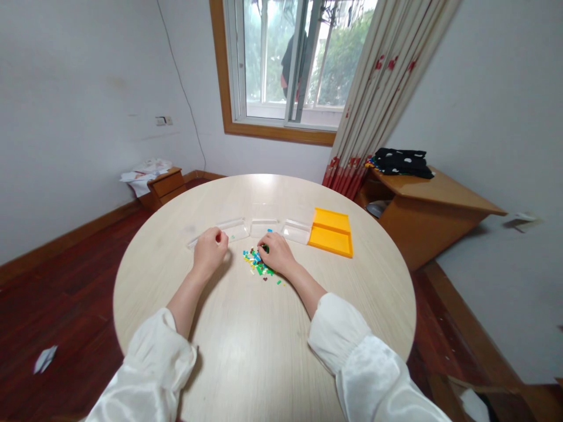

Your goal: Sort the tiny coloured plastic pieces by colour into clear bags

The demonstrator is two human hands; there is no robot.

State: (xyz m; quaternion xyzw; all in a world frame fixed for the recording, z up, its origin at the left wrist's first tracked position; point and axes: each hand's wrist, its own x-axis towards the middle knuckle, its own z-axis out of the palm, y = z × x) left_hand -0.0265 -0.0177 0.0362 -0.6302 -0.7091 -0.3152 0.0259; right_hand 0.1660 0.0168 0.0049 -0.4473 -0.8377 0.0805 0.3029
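Observation:
A loose pile of small toy building bricks (258, 266) in blue, green, yellow, white and dark red lies mid-table. My right hand (277, 252) is over the pile's right side, fingers bent down among the bricks; its fingertips are partly hidden. My left hand (210, 249) is curled closed left of the pile, above the table; whatever it may hold is hidden. Just beyond the hands stand clear plastic trays: a left one (240, 228) with a few tiny pieces, a middle one (259, 224) and a right one (297, 230). Part of another clear tray shows behind my left hand.
An open yellow plastic case (332, 241) lies right of the trays. All this rests on a round pale wooden table (246, 351). A wooden desk (417, 193) with dark folded cloth stands at right, beside the curtain (382, 82). A small cabinet (167, 186) stands at left.

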